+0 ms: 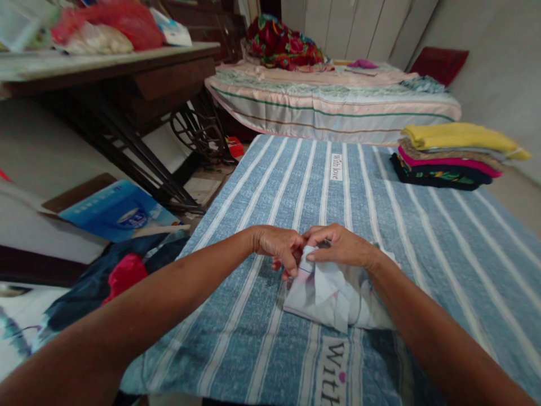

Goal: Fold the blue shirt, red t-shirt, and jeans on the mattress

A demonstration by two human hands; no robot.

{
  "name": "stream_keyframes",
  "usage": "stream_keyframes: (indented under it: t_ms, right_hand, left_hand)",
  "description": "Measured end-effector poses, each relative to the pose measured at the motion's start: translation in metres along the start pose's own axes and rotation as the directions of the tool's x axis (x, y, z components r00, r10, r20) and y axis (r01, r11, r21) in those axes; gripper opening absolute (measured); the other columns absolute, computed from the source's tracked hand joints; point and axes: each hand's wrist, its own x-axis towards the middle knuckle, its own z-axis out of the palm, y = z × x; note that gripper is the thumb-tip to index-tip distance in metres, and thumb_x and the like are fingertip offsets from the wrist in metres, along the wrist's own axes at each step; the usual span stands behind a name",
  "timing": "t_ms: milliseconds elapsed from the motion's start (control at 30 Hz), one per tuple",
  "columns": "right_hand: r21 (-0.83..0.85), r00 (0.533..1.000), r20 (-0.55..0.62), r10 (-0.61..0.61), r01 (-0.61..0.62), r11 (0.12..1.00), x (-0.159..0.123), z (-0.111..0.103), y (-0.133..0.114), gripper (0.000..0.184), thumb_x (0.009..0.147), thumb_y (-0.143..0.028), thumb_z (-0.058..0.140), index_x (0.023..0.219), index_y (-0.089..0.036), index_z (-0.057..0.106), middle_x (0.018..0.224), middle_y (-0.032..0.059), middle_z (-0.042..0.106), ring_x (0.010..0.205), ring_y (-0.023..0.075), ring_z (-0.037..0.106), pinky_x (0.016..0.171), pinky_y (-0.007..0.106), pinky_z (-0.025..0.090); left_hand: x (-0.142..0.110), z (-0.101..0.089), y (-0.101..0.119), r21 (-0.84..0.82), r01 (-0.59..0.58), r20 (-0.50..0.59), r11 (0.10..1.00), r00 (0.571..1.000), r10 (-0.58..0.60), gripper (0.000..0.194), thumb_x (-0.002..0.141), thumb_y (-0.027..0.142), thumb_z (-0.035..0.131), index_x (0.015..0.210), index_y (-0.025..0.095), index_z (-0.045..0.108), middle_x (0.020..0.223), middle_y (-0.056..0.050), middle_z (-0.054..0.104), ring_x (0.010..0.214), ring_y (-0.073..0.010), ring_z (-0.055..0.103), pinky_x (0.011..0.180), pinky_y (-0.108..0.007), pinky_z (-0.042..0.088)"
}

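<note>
A folded white garment (315, 299) with faint pink and grey patches lies on the blue-and-white striped cloth, close in front of me. My right hand (344, 246) bends over its far part, thumb and fingers pinching a white fold near the upper left corner. Against that same corner, my left hand (287, 250) has its fingers curled around the edge, almost touching the right fingertips. A loose white flap hangs down over the garment's middle. The right forearm hides part of the garment's right side.
A stack of folded clothes (452, 158), yellow on top, sits at the table's far right. Behind stands a bed (338, 107) with a red floral blanket (285, 45). At left are a sewing-machine table (127, 67), a blue box (122, 208) and dark clothes (84, 299).
</note>
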Motion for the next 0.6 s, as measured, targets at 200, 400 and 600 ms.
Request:
stream_keyframes:
  t_ms: [200,400,600]
  right_hand:
    - [0.185,0.998,-0.051,-0.022,0.032,0.982,-0.001,0.007,0.01,0.012,0.076,-0.029,0.068,0.079,-0.018,0.067,0.09,0.003,0.062,0.087,0.0153,0.058,0.084,0.032,0.044]
    - [0.268,0.992,-0.123,0.032,0.002,0.963,-0.004,0.012,0.019,0.019,0.074,-0.035,0.07,0.077,-0.018,0.063,0.084,0.0023,0.064,0.083,0.0155,0.059,0.081,0.032,0.046]
    - [0.275,0.981,-0.17,0.094,-0.045,0.96,-0.005,0.014,0.024,0.024,0.074,-0.039,0.07,0.069,-0.017,0.061,0.073,0.0,0.06,0.07,0.0121,0.055,0.07,0.027,0.044]
  left_hand:
    - [0.007,-0.008,0.004,0.081,0.104,0.102,0.991,0.989,-0.112,0.012,0.054,0.023,0.078,0.056,0.016,0.069,0.05,-0.005,0.064,0.036,-0.0123,0.049,0.031,-0.021,0.033]
    - [0.011,-0.006,0.008,0.028,0.186,0.214,0.982,0.959,-0.188,0.016,0.051,0.018,0.08,0.066,0.017,0.073,0.056,-0.008,0.067,0.039,-0.0165,0.054,0.03,-0.022,0.035]
    - [0.014,-0.007,0.016,0.274,0.211,0.176,0.938,0.948,-0.265,0.008,0.056,0.014,0.074,0.06,0.019,0.071,0.047,-0.002,0.062,0.035,-0.0144,0.054,0.029,-0.018,0.034]
